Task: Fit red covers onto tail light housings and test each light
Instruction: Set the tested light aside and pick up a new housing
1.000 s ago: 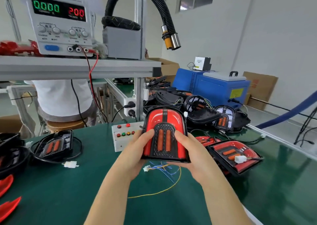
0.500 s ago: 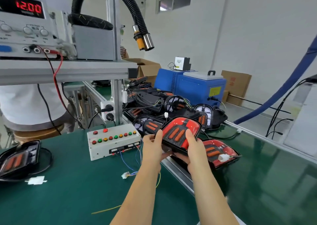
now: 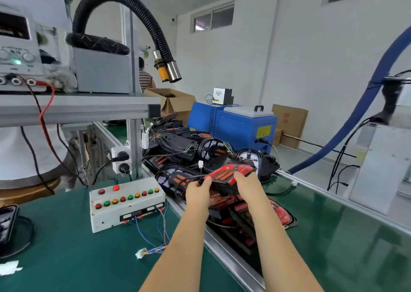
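Gripping the tail light (image 3: 229, 172) from both sides, I have both forearms stretched straight ahead and nearly parallel, with the light held out past the far edge of the bench. My left hand (image 3: 198, 195) clasps its near left edge, thumb lying up along the rim and fingers curled underneath, out of my sight. My right hand (image 3: 245, 186) takes the right side, thumb laid on the red face and fingers tucked below. The light sits tilted in my grip, its glossy red cover rounded at the far end, with orange bars set in a dark centre panel; motion blur hides finer detail. Directly beneath it another red-lensed light (image 3: 282, 213) lies flat on the shiny green conveyor belt (image 3: 333, 236), which is bordered by a brushed aluminium rail (image 3: 233, 260). Just beyond my hands is a heap of black housings (image 3: 178, 140), matte plastic shells tangled with thin wires. To the left, on the dull green bench mat (image 3: 66, 247), stands an off-white test box (image 3: 126, 202) studded with round red, green and amber buttons, and fine blue wires run from it to a small white connector (image 3: 140, 252). Farther back a boxy blue machine (image 3: 235, 124) stands, and a ribbed black hose (image 3: 124, 9) arches overhead.
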